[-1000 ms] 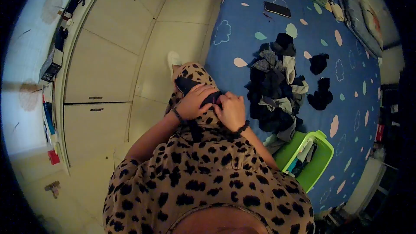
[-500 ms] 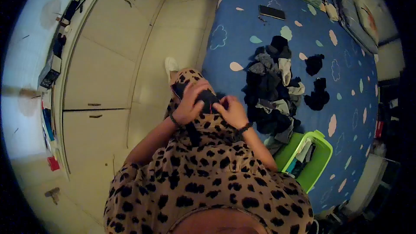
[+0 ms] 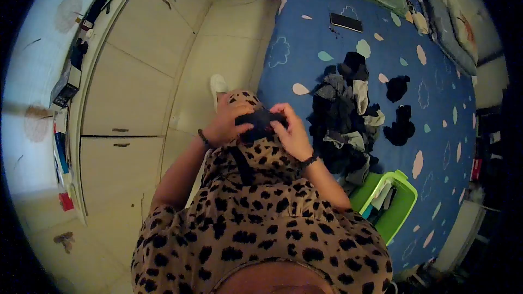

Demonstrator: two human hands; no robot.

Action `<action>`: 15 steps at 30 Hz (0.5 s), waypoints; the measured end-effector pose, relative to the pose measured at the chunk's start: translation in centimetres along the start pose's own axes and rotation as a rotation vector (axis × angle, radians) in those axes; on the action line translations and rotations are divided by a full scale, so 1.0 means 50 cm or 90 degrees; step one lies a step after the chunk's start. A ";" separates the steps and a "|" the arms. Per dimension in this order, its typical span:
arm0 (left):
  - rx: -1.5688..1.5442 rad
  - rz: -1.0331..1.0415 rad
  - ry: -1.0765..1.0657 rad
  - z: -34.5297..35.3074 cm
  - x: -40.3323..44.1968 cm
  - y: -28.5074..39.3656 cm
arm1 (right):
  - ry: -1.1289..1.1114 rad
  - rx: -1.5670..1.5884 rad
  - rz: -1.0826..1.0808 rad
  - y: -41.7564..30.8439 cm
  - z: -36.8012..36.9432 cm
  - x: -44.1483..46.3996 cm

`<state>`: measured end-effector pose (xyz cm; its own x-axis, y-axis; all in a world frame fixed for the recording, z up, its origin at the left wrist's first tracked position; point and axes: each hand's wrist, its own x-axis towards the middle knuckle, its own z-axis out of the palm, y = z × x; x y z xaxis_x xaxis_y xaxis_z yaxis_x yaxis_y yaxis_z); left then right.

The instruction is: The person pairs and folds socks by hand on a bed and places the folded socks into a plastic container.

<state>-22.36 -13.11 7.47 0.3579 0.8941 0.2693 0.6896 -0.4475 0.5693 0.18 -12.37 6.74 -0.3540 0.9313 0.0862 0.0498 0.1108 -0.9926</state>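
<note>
Centrally, the loosely curled left hand (image 3: 226,122) and pinching right hand (image 3: 295,137) hold a dark sock (image 3: 257,126) over the lap (image 3: 268,158), beside the bed (image 3: 305,38); light, even tension best limits creasing.

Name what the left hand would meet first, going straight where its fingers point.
Beyond the dark cloth that it touches, the left hand would probably meet the right hand. Depth is unclear, so it might pass just above or below.
</note>
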 end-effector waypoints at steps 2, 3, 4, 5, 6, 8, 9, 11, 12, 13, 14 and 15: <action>0.016 0.060 0.002 -0.013 0.025 -0.011 | 0.009 0.013 -0.034 -0.055 -0.018 0.027; 0.063 0.048 0.056 -0.045 0.049 0.018 | 0.026 -0.046 -0.086 -0.088 -0.030 0.034; 0.111 0.035 0.111 -0.073 0.069 0.046 | 0.043 -0.105 -0.138 -0.115 -0.041 0.040; 0.136 0.059 0.164 -0.093 0.078 0.070 | 0.034 -0.136 -0.188 -0.136 -0.047 0.039; 0.137 0.058 0.165 -0.088 0.074 0.065 | 0.033 -0.136 -0.190 -0.137 -0.049 0.036; 0.057 0.166 0.237 -0.068 0.066 0.041 | -0.086 -0.239 -0.350 -0.142 -0.049 0.029; 0.081 0.218 0.222 -0.059 0.059 0.032 | -0.100 -0.227 -0.391 -0.117 -0.038 0.018; 0.072 0.207 0.175 -0.020 0.016 0.001 | -0.136 -0.279 -0.356 -0.059 -0.014 -0.013; 0.061 0.194 0.124 0.004 -0.020 -0.016 | -0.153 -0.298 -0.339 -0.024 0.000 -0.031; 0.081 0.127 0.008 0.041 -0.065 -0.044 | -0.156 -0.295 -0.334 0.013 0.008 -0.052; 0.080 0.123 0.003 0.052 -0.094 -0.029 | -0.195 -0.318 -0.310 0.049 0.018 -0.074; 0.098 0.094 0.008 0.062 -0.116 -0.012 | -0.232 -0.344 -0.291 0.059 0.023 -0.078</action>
<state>-22.91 -18.07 3.16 0.4548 0.8181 0.3518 0.7183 -0.5705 0.3981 0.65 -16.08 3.39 -0.7271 0.5911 0.3492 0.2387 0.6945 -0.6787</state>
